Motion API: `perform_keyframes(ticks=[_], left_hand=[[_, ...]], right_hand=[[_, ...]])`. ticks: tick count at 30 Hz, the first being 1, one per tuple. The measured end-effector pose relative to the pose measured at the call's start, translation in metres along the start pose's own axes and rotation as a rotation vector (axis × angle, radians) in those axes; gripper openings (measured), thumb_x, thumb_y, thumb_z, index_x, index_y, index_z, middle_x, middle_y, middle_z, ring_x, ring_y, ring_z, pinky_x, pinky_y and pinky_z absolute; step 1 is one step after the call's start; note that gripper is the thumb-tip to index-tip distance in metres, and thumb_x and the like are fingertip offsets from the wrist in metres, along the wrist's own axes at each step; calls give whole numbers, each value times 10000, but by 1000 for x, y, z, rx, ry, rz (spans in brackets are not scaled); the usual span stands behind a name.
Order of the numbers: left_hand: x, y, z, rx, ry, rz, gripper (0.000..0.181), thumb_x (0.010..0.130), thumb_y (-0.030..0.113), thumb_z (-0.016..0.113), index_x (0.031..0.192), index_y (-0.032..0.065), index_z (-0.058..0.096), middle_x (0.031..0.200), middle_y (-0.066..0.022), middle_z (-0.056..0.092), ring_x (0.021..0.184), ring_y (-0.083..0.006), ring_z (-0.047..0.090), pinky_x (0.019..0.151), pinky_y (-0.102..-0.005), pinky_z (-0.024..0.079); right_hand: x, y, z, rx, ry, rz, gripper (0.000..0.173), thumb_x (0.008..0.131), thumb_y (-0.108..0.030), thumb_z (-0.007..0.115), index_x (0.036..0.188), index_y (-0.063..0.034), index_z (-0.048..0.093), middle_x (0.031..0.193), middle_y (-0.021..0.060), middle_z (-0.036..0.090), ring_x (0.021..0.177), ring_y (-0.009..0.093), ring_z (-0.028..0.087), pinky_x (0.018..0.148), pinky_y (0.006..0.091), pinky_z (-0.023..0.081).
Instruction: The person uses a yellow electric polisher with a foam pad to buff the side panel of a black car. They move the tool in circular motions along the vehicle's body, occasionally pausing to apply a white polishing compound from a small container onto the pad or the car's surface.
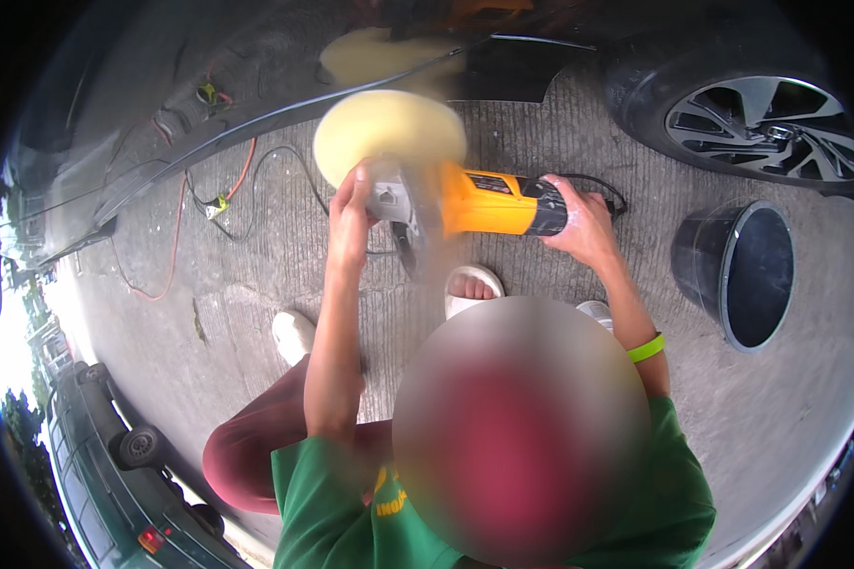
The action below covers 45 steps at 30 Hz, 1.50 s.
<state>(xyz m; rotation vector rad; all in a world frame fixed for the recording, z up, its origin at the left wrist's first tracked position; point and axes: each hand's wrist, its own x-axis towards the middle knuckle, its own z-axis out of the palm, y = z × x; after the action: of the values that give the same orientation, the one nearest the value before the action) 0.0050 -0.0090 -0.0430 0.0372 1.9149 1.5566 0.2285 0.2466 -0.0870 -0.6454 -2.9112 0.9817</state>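
Observation:
A yellow and black car polisher (494, 204) is held in both hands before a dark car's lower door panel (256, 92). My left hand (351, 203) grips the grey head end of the polisher. My right hand (585, 220) is wrapped round the black rear end of its body, where a black cord comes out. The round pale yellow polishing pad (388, 131) faces the car's side and looks blurred; whether it touches the panel I cannot tell. The glossy panel mirrors the pad.
A black bucket (701, 267) lies or stands at the right, below a car wheel (768, 131). Orange and black cords join at a yellow-green connector (217, 207) on the grooved concrete. Several light shoes or sandals are near me. A green vehicle (107, 469) stands at lower left.

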Motion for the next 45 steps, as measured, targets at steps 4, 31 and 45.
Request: perform_keyframes(ticks=[4,31,45], left_hand=[[-6,7,59,-59,-162,75,453,1061,432,414,1324,114,600,1173,-62,653,1034,-163,620,891,-347,509],[4,2,-25,22,146,-33,467,1045,489,418,1308,164,626,1182,-73,658,1022,-180,656,836,-346,564],[-243,270,-188,681,956,741,619,1064,462,303,1490,19,372,1390,-239,535,1318,-360,515,1125,-509,383]], right_hand=[[-50,-1,-74,-214,169,66,783,596,-192,853,1315,-164,546,986,124,714,931,298,679,925,408,450],[21,-33,3,18,-136,17,811,637,-238,826,1359,-148,468,934,192,708,877,385,686,839,477,514],[86,-319,42,942,-282,-628,872,608,-280,895,1314,-36,446,988,175,700,901,352,709,807,388,552]])
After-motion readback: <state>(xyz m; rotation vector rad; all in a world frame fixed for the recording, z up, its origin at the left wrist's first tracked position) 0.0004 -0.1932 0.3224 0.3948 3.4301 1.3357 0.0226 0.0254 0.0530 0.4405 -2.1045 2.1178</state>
